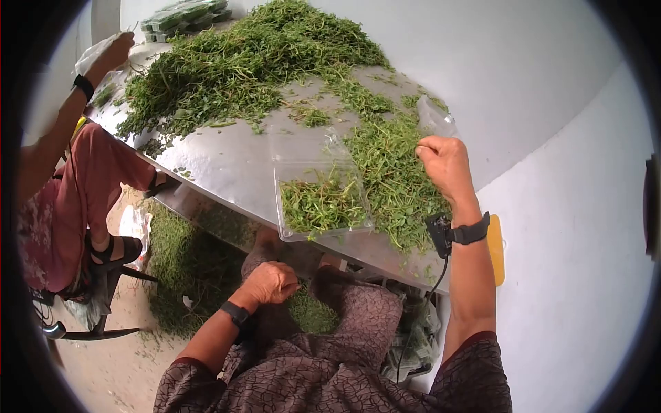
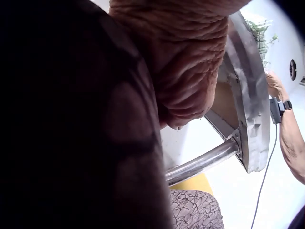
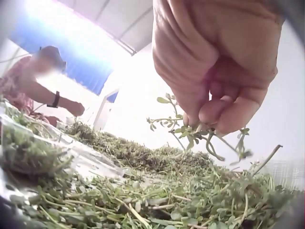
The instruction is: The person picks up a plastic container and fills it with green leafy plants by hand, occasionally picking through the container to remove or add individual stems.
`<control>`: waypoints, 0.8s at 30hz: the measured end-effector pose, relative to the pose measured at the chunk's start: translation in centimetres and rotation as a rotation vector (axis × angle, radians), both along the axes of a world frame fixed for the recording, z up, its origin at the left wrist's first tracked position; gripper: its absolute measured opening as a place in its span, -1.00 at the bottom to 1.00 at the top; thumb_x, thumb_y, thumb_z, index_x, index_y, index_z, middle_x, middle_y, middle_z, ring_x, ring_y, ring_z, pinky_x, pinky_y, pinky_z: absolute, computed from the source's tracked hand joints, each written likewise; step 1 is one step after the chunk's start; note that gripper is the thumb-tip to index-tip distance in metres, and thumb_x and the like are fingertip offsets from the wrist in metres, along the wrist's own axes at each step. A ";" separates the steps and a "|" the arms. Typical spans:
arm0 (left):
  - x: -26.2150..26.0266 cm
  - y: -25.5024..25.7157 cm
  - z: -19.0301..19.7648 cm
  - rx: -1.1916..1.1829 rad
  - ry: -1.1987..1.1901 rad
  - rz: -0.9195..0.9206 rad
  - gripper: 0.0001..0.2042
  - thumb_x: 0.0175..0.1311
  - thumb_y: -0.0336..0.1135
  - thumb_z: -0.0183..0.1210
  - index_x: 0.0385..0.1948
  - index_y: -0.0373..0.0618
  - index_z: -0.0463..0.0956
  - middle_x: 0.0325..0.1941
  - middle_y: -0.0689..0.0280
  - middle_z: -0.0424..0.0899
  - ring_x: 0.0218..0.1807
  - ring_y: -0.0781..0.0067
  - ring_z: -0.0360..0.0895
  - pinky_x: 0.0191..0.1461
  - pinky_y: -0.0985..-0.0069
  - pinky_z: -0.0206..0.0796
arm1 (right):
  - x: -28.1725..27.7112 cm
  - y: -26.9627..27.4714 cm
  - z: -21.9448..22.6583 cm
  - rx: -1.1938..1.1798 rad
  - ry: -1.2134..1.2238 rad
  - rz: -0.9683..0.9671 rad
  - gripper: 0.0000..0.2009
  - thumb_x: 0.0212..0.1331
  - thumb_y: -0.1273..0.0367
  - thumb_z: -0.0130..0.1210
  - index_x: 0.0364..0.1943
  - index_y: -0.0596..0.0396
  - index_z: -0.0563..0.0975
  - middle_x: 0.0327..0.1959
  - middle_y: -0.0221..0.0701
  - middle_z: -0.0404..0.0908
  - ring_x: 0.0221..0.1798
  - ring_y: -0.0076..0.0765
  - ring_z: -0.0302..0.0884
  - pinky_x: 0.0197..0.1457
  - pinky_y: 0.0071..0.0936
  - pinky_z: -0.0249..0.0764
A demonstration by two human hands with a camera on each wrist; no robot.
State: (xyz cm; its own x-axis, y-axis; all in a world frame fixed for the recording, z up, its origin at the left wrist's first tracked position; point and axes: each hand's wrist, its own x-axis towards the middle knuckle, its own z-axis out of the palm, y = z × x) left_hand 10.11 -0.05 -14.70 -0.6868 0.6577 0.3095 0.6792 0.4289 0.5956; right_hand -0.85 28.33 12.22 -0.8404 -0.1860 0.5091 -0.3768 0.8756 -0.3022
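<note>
My right hand hovers over loose green herbs on the metal table. In the right wrist view its fingertips pinch a few herb sprigs just above the pile. A clear plastic container, partly filled with herbs, lies at the table's near edge, left of that hand. My left hand rests curled on my lap below the table edge. In the left wrist view its fingers are folded tight against the patterned cloth, and nothing shows in them.
A large heap of herbs covers the far table. Packed containers are stacked at the far end. Another person's hand works at the left. More herbs lie on the floor. An empty clear container lies beyond my right hand.
</note>
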 end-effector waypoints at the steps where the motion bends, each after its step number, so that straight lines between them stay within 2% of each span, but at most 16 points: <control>1: 0.0 0.1 0.0 -0.003 0.004 -0.002 -0.82 0.06 -0.23 0.22 -0.61 -0.09 0.52 -0.49 0.24 0.57 -0.32 0.12 0.56 -0.20 0.26 0.43 | 0.6 0.0 0.4 -0.155 -0.079 -0.017 -0.89 0.03 0.46 0.15 -0.44 0.25 0.62 -0.62 -0.29 0.58 -0.57 -0.39 0.49 -0.46 -0.37 0.38; 2: 0.1 0.1 0.0 -0.002 0.007 0.006 -0.82 0.06 -0.23 0.21 -0.61 -0.10 0.52 -0.50 0.24 0.57 -0.32 0.12 0.56 -0.20 0.26 0.43 | 1.1 0.0 0.7 -0.310 -0.159 -0.033 -0.89 0.06 0.47 0.15 -0.45 0.27 0.62 -0.65 -0.43 0.56 -0.60 -0.56 0.43 -0.51 -0.46 0.33; 3: 0.1 0.2 -0.1 -0.001 0.009 0.015 -0.81 0.06 -0.23 0.21 -0.62 -0.10 0.52 -0.50 0.24 0.57 -0.33 0.11 0.56 -0.21 0.26 0.43 | 1.8 -0.3 1.0 -0.313 -0.156 -0.033 -0.89 0.06 0.47 0.15 -0.45 0.27 0.62 -0.65 -0.43 0.56 -0.60 -0.56 0.43 -0.51 -0.46 0.33; 5: 0.1 0.3 0.0 -0.020 0.017 0.014 -0.82 0.05 -0.24 0.22 -0.61 -0.10 0.52 -0.50 0.23 0.57 -0.33 0.11 0.56 -0.21 0.26 0.43 | 3.1 -1.6 1.2 -0.524 -0.194 0.082 -0.90 0.11 0.49 0.16 -0.43 0.30 0.61 -0.65 -0.59 0.47 -0.58 -0.76 0.30 -0.56 -0.61 0.22; 6: 0.2 0.3 0.0 -0.035 0.022 0.016 -0.83 0.05 -0.25 0.24 -0.60 -0.10 0.53 -0.49 0.23 0.58 -0.33 0.10 0.56 -0.22 0.26 0.42 | 3.8 -2.4 1.4 -0.531 -0.192 0.086 -0.90 0.11 0.49 0.16 -0.43 0.30 0.61 -0.65 -0.59 0.47 -0.58 -0.76 0.30 -0.56 -0.61 0.22; 8: 0.2 0.4 0.0 -0.036 0.026 0.019 -0.83 0.05 -0.25 0.23 -0.60 -0.10 0.53 -0.49 0.23 0.57 -0.33 0.10 0.56 -0.21 0.26 0.42 | 4.9 -3.9 1.9 -0.600 -0.229 0.218 -0.89 0.14 0.50 0.14 -0.38 0.30 0.62 -0.62 -0.60 0.50 -0.57 -0.76 0.32 -0.55 -0.64 0.22; 9: 0.3 0.4 0.0 -0.029 0.028 0.018 -0.83 0.05 -0.24 0.23 -0.60 -0.10 0.53 -0.49 0.23 0.57 -0.33 0.10 0.56 -0.21 0.26 0.42 | 5.0 -4.4 2.2 -0.527 -0.285 0.227 -0.85 0.18 0.47 0.17 -0.24 0.28 0.63 -0.54 -0.54 0.55 -0.50 -0.70 0.43 -0.41 -0.66 0.46; 14: 0.4 0.4 -0.3 -0.019 0.016 0.012 -0.81 0.05 -0.24 0.23 -0.62 -0.11 0.51 -0.50 0.23 0.56 -0.33 0.10 0.55 -0.20 0.25 0.41 | 4.7 -6.5 0.8 -0.389 -0.304 0.365 -0.74 0.16 0.48 0.16 -0.05 0.25 0.59 -0.44 -0.47 0.61 -0.42 -0.71 0.47 -0.35 -0.66 0.48; 16: 0.5 0.3 -0.4 0.021 0.006 0.005 -0.80 0.05 -0.23 0.23 -0.64 -0.11 0.49 -0.51 0.22 0.55 -0.33 0.09 0.55 -0.21 0.24 0.40 | 5.0 -6.1 1.3 -0.382 -0.227 0.276 -0.70 0.10 0.44 0.17 -0.05 0.23 0.58 -0.33 -0.27 0.67 -0.43 -0.57 0.46 -0.31 -0.53 0.46; 17: 0.6 0.3 -0.2 0.022 0.014 0.006 -0.80 0.05 -0.23 0.23 -0.64 -0.11 0.49 -0.51 0.22 0.55 -0.33 0.09 0.54 -0.21 0.24 0.40 | 5.0 -5.5 1.7 -0.326 -0.223 0.214 -0.66 0.08 0.42 0.19 -0.02 0.19 0.58 -0.23 -0.17 0.68 -0.42 -0.48 0.53 -0.25 -0.49 0.49; 18: 0.6 0.3 -0.1 0.025 0.022 0.004 -0.80 0.04 -0.23 0.23 -0.64 -0.11 0.49 -0.52 0.22 0.55 -0.34 0.09 0.54 -0.21 0.24 0.40 | 4.7 -4.7 1.6 -0.323 -0.222 0.211 -0.66 0.08 0.42 0.19 -0.02 0.19 0.58 -0.23 -0.17 0.68 -0.42 -0.48 0.53 -0.25 -0.49 0.49; 20: 0.6 0.3 -0.2 0.028 0.028 0.001 -0.80 0.05 -0.23 0.23 -0.64 -0.11 0.49 -0.52 0.22 0.55 -0.34 0.09 0.54 -0.20 0.24 0.40 | 4.2 -3.3 1.2 -0.163 -0.125 0.087 -0.67 0.08 0.43 0.18 -0.02 0.17 0.59 -0.18 -0.12 0.68 -0.37 -0.37 0.60 -0.19 -0.44 0.51; 21: 0.5 0.3 -0.2 0.027 0.034 0.003 -0.79 0.05 -0.22 0.23 -0.64 -0.11 0.50 -0.52 0.22 0.55 -0.33 0.10 0.55 -0.20 0.24 0.41 | 4.2 -2.6 1.3 -0.105 -0.215 -0.030 -0.66 0.06 0.44 0.19 -0.01 0.15 0.59 -0.15 -0.06 0.66 -0.28 -0.15 0.66 -0.11 -0.33 0.54; 22: 0.4 0.4 -0.2 0.032 0.038 -0.007 -0.79 0.05 -0.22 0.23 -0.64 -0.11 0.50 -0.52 0.22 0.55 -0.33 0.10 0.55 -0.20 0.24 0.41 | 4.0 -1.8 1.0 -0.101 -0.210 -0.040 -0.66 0.06 0.44 0.19 -0.01 0.15 0.59 -0.15 -0.06 0.66 -0.28 -0.15 0.66 -0.11 -0.33 0.54; 24: 0.4 0.5 -0.2 0.007 0.040 0.006 -0.79 0.06 -0.21 0.22 -0.64 -0.11 0.51 -0.51 0.23 0.56 -0.33 0.11 0.56 -0.19 0.25 0.42 | 2.9 0.3 -1.1 0.117 -0.054 -0.062 -0.64 0.04 0.44 0.21 0.00 0.14 0.58 -0.17 -0.02 0.65 -0.20 0.01 0.65 -0.03 -0.21 0.53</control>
